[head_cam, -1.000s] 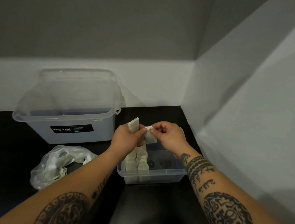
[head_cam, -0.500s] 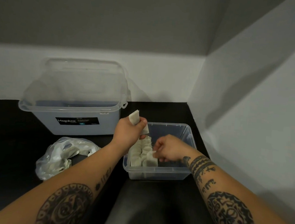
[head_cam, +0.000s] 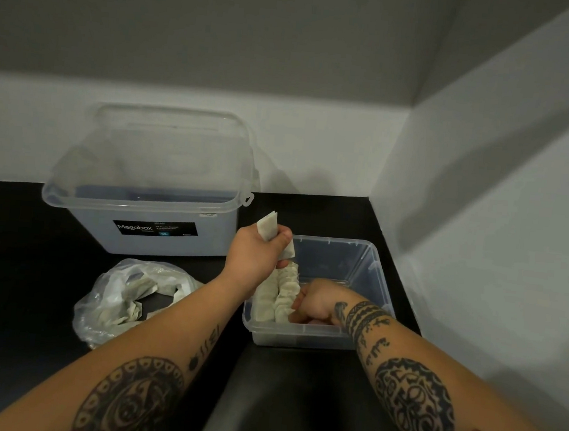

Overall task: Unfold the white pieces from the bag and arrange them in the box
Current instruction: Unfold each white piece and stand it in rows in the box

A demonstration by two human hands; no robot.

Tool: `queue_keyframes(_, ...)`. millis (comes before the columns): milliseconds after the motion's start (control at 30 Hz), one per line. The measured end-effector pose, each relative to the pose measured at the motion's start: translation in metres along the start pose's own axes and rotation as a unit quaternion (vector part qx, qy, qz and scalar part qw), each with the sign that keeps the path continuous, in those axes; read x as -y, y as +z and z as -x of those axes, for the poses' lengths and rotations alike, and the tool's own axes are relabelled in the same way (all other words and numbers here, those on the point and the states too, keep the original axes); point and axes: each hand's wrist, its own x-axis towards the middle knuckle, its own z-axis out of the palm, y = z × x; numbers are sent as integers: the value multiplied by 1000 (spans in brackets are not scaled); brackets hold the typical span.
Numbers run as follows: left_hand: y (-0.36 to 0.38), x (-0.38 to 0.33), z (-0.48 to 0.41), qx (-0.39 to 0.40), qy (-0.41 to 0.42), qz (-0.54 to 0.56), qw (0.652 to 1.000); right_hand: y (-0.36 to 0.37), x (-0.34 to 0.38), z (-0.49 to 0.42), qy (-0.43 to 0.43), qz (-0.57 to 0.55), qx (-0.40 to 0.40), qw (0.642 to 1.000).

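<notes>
A small clear plastic box [head_cam: 369, 257] sits on the black table, with two rows of white pieces [head_cam: 277, 295] lined up along its left side. My left hand [head_cam: 256, 250] hovers over the box's left rim, closed on folded white pieces [head_cam: 267, 227] that stick out above and below the fist. My right hand [head_cam: 313, 302] is down inside the box at the near end of the rows, fingers curled against a white piece; its fingertips are hidden. A clear plastic bag [head_cam: 121, 300] with more white pieces lies to the left of the box.
A large translucent storage tub [head_cam: 147, 200] with a black label and its lid on stands at the back left. White walls close the corner behind and to the right. A dark rounded surface [head_cam: 294, 405] lies in front of the box, between my forearms.
My right hand left my left hand and went down into the box with a white piece, to the near end of the rows. My left hand stayed up, holding its pieces.
</notes>
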Motion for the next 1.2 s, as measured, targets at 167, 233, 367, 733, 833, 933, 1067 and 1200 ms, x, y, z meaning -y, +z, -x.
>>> queue_keyframes(167,0,1,-2,0,-6,-3,1000,0,-2,-2,-1,75,9,997)
queue_keyframes(233,0,1,-4,4,-11,0,1000,-1,-4,-4,9,92,8,996)
queue_keyframes(367,-1,0,-5,11,-33,28,999,-12,-9,-3,51,28,8,998)
queue_keyframes(733,7,-18,8,207,-174,90,959,-76,6,50,-207,-261,-242,911)
queue_keyframes(833,9,-20,12,267,-168,71,946,-82,10,66,-263,-176,-167,934)
queue_keyframes(933,9,-22,12,306,-160,40,937,-79,7,66,-266,-134,-133,945)
queue_keyframes(1067,9,-20,11,303,-172,52,936,-74,0,59,-253,-211,-196,924)
queue_keyframes(1200,12,-15,5,210,-120,82,967,-69,-5,51,-178,-369,-221,885)
